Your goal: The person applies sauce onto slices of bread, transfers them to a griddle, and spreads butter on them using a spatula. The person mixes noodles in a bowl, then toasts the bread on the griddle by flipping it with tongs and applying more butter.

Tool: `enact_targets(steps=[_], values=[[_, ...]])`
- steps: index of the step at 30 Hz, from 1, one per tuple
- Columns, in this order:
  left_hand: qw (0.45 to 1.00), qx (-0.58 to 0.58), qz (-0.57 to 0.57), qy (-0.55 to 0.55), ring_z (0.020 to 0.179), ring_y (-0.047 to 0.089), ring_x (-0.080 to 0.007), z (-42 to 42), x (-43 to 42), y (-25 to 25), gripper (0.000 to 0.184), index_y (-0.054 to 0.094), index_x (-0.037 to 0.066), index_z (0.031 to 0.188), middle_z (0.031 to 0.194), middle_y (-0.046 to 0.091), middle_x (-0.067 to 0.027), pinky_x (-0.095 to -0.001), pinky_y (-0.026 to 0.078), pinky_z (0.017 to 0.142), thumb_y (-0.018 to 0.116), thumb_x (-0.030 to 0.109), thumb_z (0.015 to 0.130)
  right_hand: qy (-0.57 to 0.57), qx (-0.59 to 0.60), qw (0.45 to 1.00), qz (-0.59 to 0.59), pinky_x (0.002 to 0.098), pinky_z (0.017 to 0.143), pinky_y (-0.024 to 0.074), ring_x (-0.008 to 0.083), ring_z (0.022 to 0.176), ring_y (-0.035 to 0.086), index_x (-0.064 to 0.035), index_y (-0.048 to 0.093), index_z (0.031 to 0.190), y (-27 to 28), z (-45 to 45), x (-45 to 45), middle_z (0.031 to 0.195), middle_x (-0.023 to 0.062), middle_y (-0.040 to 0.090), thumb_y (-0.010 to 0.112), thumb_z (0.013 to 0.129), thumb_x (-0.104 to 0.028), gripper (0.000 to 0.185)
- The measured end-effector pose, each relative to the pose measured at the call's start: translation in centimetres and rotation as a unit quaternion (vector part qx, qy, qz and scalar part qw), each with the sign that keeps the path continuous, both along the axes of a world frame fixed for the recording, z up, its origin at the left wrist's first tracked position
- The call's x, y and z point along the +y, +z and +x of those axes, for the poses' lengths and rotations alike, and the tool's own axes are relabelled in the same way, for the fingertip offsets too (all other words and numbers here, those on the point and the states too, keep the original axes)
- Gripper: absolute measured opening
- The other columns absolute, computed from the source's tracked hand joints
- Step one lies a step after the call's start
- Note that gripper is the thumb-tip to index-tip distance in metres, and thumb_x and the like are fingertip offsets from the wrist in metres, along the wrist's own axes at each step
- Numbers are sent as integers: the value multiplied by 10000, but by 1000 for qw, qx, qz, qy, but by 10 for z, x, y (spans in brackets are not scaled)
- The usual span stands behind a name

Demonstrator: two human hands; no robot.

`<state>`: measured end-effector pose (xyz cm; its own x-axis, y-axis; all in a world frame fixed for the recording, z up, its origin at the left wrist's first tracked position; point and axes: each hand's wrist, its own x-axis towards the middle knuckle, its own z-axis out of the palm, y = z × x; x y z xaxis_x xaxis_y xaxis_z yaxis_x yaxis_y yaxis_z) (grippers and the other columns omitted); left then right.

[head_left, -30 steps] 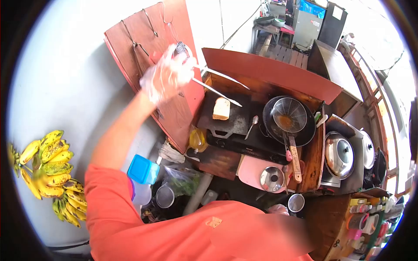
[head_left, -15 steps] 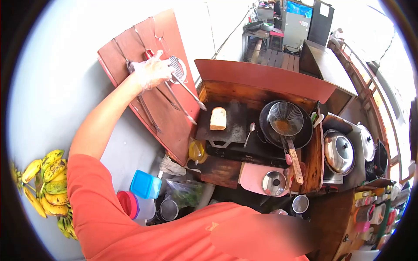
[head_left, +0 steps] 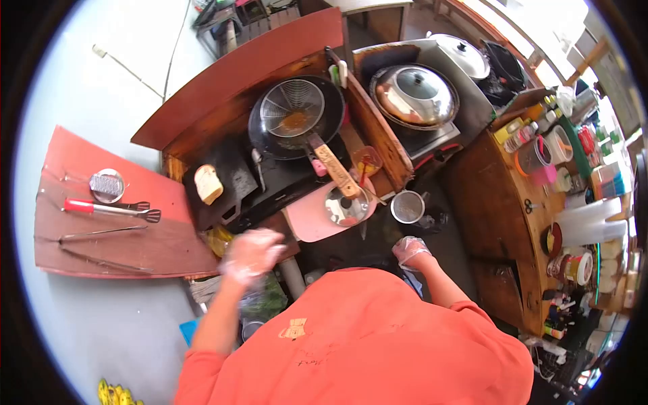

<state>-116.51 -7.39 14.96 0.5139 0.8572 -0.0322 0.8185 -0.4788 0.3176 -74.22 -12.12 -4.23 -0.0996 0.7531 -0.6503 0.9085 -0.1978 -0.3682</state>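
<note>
My left hand (head_left: 253, 255), in a clear plastic glove, is smeared by motion near the front of the stove. Its fingers look bent, and I cannot make out anything in them. My right hand (head_left: 411, 250), also gloved, hovers below a small round strainer (head_left: 408, 206); its fingertips are hard to make out. On the red board at left hang red-handled tongs (head_left: 111, 208), plain metal tongs (head_left: 101, 233) and a small grater (head_left: 107, 185). A slice of bread (head_left: 208, 183) lies on the black griddle (head_left: 236, 177), beside a spoon (head_left: 258, 164).
A wire skimmer (head_left: 291, 108) rests across a black wok (head_left: 263, 138). Before it, a pot lid (head_left: 346, 206) sits on a pink board (head_left: 307, 226). A large lidded pot (head_left: 415, 98) stands at right, beside a wooden counter (head_left: 489, 223) crowded with containers.
My left hand has left the hanging utensils and come down toward my body. My right hand is now plainly visible. The view has turned to the right.
</note>
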Motion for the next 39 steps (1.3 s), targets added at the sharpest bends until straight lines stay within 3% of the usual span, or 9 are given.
enact_targets(steps=[6,8,10,11,13,15,21,31,39], values=[[933,-218,-135,252,748,702,-294,204,75,-203,577,593,32,1337,901,719,-141,-368,556,717,731,339,868,-125,-17,991,-35,469,945,513,410,1092,648,-35,741,1022,18,79,-26,1134,235,686,502,882,-280,369],[908,-297,-137,260,598,633,-296,239,118,-316,383,604,45,1169,801,660,-113,-373,535,576,595,358,948,-105,-27,993,-45,444,978,499,389,1142,636,-73,726,1132,16,116,-41,1174,212,688,527,903,-393,440],[681,-601,-290,302,557,583,-241,255,154,-381,253,615,81,1025,746,631,-76,-364,483,518,561,324,979,-137,-40,988,-65,444,988,494,385,1159,628,-74,723,1144,12,146,-61,1190,204,685,531,901,-398,448],[327,-786,-410,328,558,559,-188,263,168,-392,199,621,109,978,736,631,-43,-346,446,511,590,305,980,-167,-49,982,-77,443,998,488,381,1175,620,-75,719,1156,10,161,-70,1205,197,682,535,898,-404,456],[610,-622,-312,380,603,629,-272,276,174,-330,151,694,75,965,711,667,-107,-399,496,553,605,196,952,-174,-58,978,-100,441,1005,483,376,1183,616,-71,715,1168,4,187,-85,1219,190,679,544,892,-412,471],[912,-111,-22,394,735,707,-379,288,177,-278,167,736,24,910,765,707,-209,-462,552,636,619,143,916,-205,-60,967,-143,439,1005,485,377,1171,623,-74,708,1185,-10,210,-99,1226,191,675,551,887,-408,474],[969,-2,20,245,840,706,-427,263,158,-216,164,734,5,876,848,694,-266,-498,573,734,607,106,859,-78,-77,990,-92,457,939,516,395,1100,648,-73,727,1051,-63,268,-134,1191,189,681,511,910,-326,361],[955,67,-59,282,904,698,-431,261,211,-269,192,747,3,954,945,698,-269,-490,574,802,608,94,859,-131,-60,987,-66,473,922,506,395,1116,634,-49,713,1060,-85,310,-123,1163,203,678,477,922,-363,416],[955,-11,-24,294,893,702,-427,278,182,-203,146,745,6,892,920,699,-268,-490,578,794,643,97,842,-130,-84,980,-122,471,969,488,400,1151,610,-53,715,1063,-82,304,-125,1208,194,664,454,949,-367,424]])
